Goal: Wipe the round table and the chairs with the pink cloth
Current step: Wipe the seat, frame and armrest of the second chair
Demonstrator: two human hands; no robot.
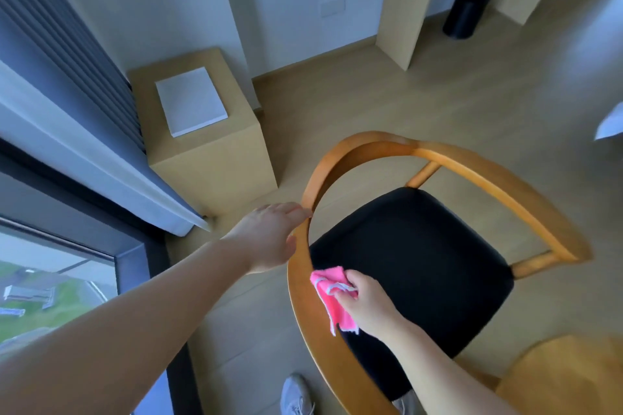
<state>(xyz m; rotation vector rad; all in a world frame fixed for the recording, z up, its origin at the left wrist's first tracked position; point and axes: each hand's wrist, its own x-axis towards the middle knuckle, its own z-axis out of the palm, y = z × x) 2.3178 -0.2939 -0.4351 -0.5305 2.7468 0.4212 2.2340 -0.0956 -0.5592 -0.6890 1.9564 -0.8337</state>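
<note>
The chair [408, 266] stands on the floor [387, 98] seen from above, its curved wooden rail sweeping from the lower left, up over the back at the top, and down the right side; the open front of the black seat [414, 273] faces the lower right. The left hand [269, 239] is closed over the rail on its left side, fingers wrapped over the top edge. The right hand [367, 303] grips the cloth [332, 300], bunched in its fingers and pressed against the inner face of the same rail, just below the left hand. The cloth's long axis runs along the rail, from upper left to lower right, a loose end hanging down by the wrist. A corner of the table [566, 377] shows at the lower right, near the seat.
</note>
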